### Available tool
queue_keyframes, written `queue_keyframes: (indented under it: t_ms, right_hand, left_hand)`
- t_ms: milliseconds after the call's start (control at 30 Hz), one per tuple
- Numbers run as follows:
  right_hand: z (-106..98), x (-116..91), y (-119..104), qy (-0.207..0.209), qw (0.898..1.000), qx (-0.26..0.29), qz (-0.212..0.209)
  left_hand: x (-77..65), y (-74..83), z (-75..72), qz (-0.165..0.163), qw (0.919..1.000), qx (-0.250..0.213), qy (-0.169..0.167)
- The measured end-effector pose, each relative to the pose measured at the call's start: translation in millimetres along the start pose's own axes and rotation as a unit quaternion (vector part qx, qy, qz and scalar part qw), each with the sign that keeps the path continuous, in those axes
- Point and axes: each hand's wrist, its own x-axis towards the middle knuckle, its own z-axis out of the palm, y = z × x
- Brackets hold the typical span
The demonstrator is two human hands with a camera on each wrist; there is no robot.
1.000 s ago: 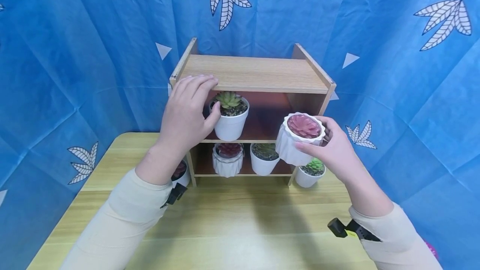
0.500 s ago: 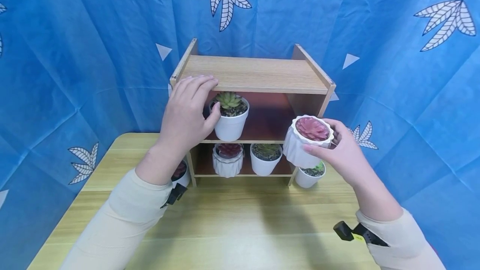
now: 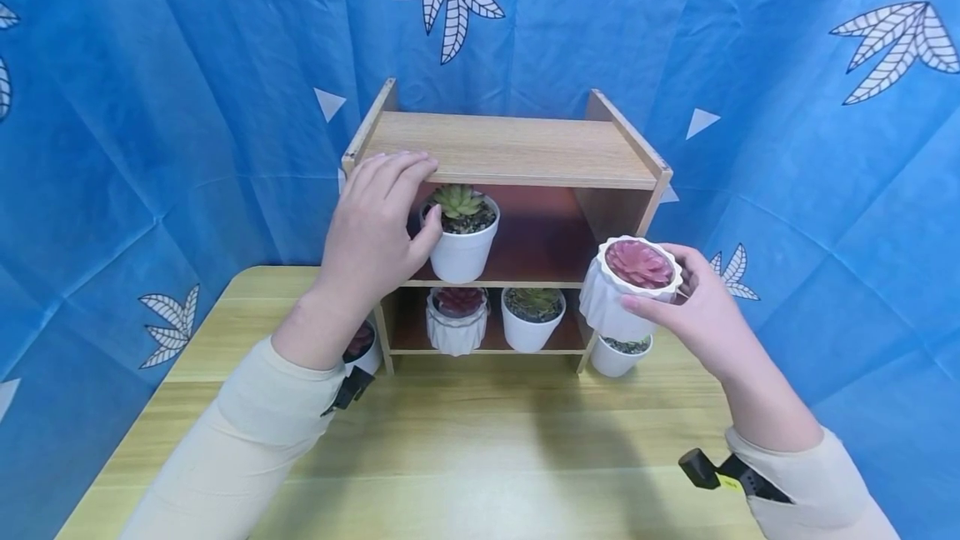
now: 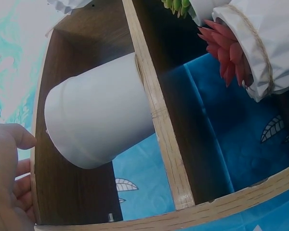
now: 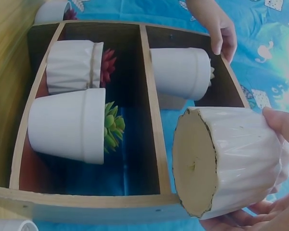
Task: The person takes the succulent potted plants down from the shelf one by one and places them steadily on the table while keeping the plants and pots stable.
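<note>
In the head view my right hand [image 3: 693, 307] holds a white fluted pot with a pink-red succulent [image 3: 639, 263] in the air, in front of the right side of a small wooden shelf [image 3: 510, 144]. The thumb lies on its near side; the right wrist view shows the pot's flat base [image 5: 195, 166]. My left hand [image 3: 378, 223] grips the shelf's upper board at its left front edge, fingers above and thumb below. Just right of that thumb, a smooth white pot with a green succulent [image 3: 463, 252] stands on the middle level.
Below, a white pot with a dark red succulent [image 3: 457, 327] and one with a green plant [image 3: 531, 327] stand side by side. Another pot [image 3: 615, 357] is on the table right of the shelf, and one [image 3: 365, 350] to its left. Blue patterned cloth [image 3: 225, 107] hangs behind.
My right hand has carried the fluted pot to the right and slightly down, away from the shelf's middle, over the pot on the table. The left hand has stayed in place.
</note>
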Motion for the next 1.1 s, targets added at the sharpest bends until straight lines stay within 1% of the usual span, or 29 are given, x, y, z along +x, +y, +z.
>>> queue_keyframes:
  t_ms: [433, 600, 833, 1100]
  right_hand:
    - [-5.9, -1.1, 13.3, 0.007, 1.000, 0.002, -0.014]
    - [-8.6, -3.6, 15.4, 0.008, 1.000, -0.009, 0.000]
    - [-11.9, -6.5, 19.6, 0.014, 0.999, -0.014, 0.032]
    - [-16.5, -9.4, 25.7, 0.015, 0.999, -0.016, 0.041]
  left_hand:
    - [-0.6, -0.3, -0.4, 0.002, 1.0000, 0.002, 0.003]
    - [-0.3, 0.2, -0.1, 0.003, 1.0000, 0.002, 0.003]
    - [-0.4, -0.6, 1.2, 0.007, 0.9999, -0.007, 0.011]
    - [0.3, -1.9, 0.7, 0.008, 0.9999, -0.007, 0.010]
